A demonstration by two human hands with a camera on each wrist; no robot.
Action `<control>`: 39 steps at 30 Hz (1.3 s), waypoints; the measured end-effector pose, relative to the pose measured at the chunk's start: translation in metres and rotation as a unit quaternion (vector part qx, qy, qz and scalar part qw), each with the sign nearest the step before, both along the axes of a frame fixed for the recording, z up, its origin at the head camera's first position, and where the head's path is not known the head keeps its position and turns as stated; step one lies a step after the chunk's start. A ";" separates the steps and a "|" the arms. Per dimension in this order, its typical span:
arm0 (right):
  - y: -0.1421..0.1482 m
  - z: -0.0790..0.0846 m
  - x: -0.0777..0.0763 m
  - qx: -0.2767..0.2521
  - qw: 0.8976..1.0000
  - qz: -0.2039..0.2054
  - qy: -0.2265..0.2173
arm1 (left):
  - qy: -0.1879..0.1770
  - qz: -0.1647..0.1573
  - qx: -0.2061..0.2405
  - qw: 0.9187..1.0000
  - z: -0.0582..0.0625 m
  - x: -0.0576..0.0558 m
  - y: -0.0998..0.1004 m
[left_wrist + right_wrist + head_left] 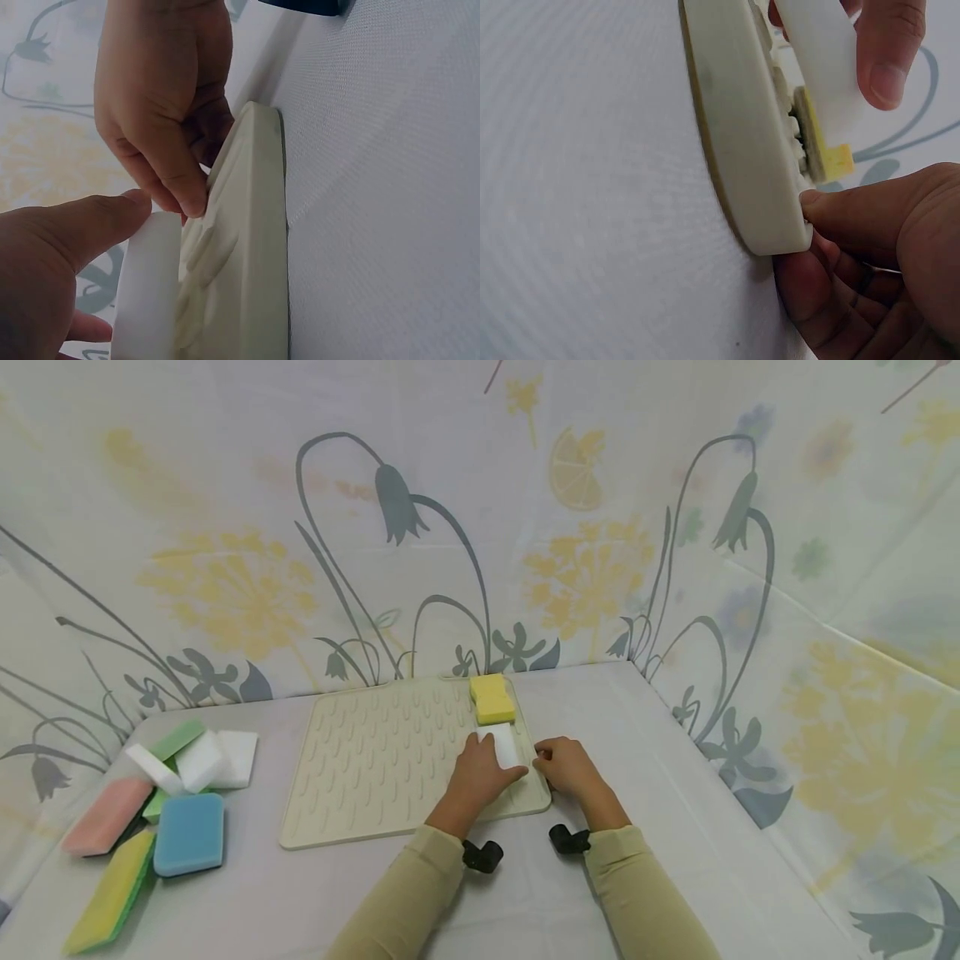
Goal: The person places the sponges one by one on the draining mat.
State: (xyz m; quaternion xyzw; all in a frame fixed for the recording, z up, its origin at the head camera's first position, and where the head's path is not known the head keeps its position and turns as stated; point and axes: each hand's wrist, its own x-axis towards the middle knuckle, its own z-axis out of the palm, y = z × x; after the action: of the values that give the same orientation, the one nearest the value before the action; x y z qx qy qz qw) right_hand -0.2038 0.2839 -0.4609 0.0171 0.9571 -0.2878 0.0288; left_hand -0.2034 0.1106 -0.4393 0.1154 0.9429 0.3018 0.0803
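Note:
A cream ridged mat (375,760) lies on the white-covered table. On its right part my left hand (480,772) grips a white sponge block (504,743) between thumb and fingers; the left wrist view shows the block (150,277) standing close over the ridges. My right hand (572,768) is at the mat's right edge. In the right wrist view its thumb presses the top of the mat (742,135) while curled fingers sit under the rim, pinching it. Just beyond the white block, a yellow sponge (492,699) rests at the mat's far right corner.
Left of the mat lies a loose pile: a blue sponge (189,833), a pink sponge (111,814), a yellow-green sponge (112,893), several white blocks (238,758) and a green piece (177,739). Flower-printed cloth (465,485) rises behind the table and along its right side.

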 end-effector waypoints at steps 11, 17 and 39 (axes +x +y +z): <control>0.000 0.001 0.000 0.001 1.000 0.004 0.002 | 0.004 0.009 0.004 1.000 -0.004 0.000 0.012; 0.001 0.001 0.001 0.000 1.000 0.010 0.010 | 0.016 0.008 -0.010 1.000 -0.007 -0.002 0.017; 0.001 0.002 0.002 0.001 1.000 0.014 0.011 | 0.053 0.008 -0.049 0.997 -0.009 0.001 0.024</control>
State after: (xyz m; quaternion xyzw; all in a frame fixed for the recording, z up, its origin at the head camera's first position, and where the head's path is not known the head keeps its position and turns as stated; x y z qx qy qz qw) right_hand -0.2015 0.2847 -0.4588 0.0001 0.9579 -0.2862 0.0221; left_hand -0.2023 0.1343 -0.4484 0.1193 0.9605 0.2490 0.0338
